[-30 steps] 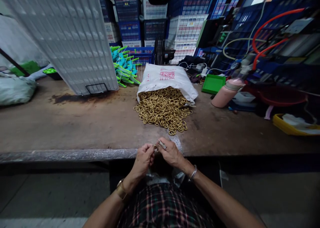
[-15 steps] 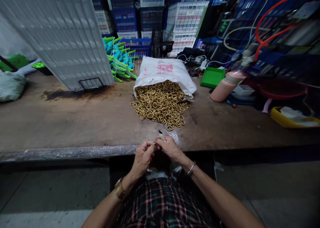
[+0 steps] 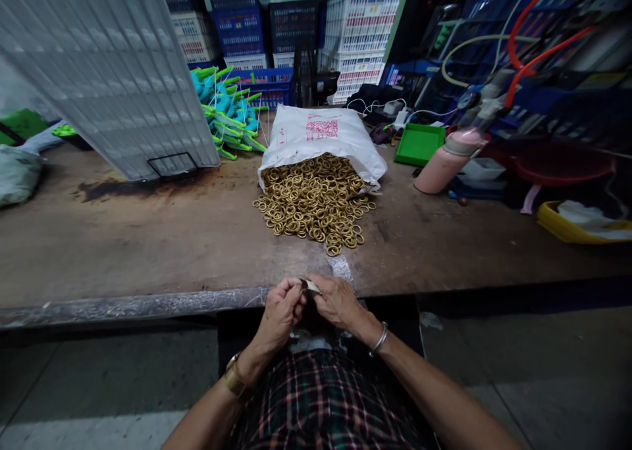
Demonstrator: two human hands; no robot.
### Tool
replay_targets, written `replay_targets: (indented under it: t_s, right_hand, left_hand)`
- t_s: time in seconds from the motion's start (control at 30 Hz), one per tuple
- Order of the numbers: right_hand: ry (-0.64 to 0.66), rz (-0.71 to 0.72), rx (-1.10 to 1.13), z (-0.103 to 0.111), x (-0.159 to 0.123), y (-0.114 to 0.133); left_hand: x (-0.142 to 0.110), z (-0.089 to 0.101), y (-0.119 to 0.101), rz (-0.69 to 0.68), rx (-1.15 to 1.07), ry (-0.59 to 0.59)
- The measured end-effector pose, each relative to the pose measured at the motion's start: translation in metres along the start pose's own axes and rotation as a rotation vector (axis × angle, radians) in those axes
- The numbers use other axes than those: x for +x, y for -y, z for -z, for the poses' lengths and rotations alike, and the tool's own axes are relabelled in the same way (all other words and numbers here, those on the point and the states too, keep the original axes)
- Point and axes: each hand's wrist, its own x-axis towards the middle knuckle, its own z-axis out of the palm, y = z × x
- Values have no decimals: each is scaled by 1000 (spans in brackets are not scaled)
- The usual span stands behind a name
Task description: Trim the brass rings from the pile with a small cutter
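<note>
My left hand (image 3: 282, 308) is closed in a pinch at the table's front edge; the gold-coloured ring in its fingertips is mostly hidden now. My right hand (image 3: 340, 300) is wrapped round a small knife (image 3: 313, 286) with a pale body and a dark blade. The blade points left and meets the fingertips of my left hand. Beyond my hands, a heap of gold-coloured rings (image 3: 316, 203) spills from the mouth of a white woven sack (image 3: 323, 131) with red print, which lies on its side.
On the wooden table (image 3: 148, 252), a grey ribbed panel (image 3: 123, 75) leans at left beside green and turquoise plastic parts (image 3: 230, 118). To the right are a green tray (image 3: 419, 144), a pink bottle (image 3: 442, 167) and a yellow tray (image 3: 567, 229). Stacked crates (image 3: 363, 22) stand behind.
The knife's blade, raised and pointing away from me half a second ago, has swung down and left onto my left fingertips. The view has shifted slightly; sack and heap look unchanged.
</note>
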Motion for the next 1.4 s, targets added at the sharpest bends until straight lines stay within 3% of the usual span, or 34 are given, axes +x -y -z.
replay_targets:
  t_s: [0.33, 0.5, 0.67, 0.83, 1.07, 1.2, 1.4]
  right_hand:
    - [118, -44, -133, -2, -3, 6]
    - [101, -65, -185, -3, 0, 3]
    - [-54, -253, -270, 6, 14, -17]
    - [-247, -439, -317, 19, 27, -41]
    - [-191, -500, -364, 18, 35, -47]
    - [-230, -450, -233, 18, 32, -47]
    - [-280, -252, 304, 10, 23, -21]
  left_hand:
    - [-2, 1, -2, -83, 209, -69]
    - [-12, -3, -7, -73, 211, -60]
    - [-21, -9, -12, 29, -52, 73]
    - [-14, -4, -9, 157, -264, 47]
    - [-10, 4, -7, 263, -422, 39]
    - [-4, 9, -6, 313, -553, 55]
    - [3, 4, -6, 246, -489, -30]
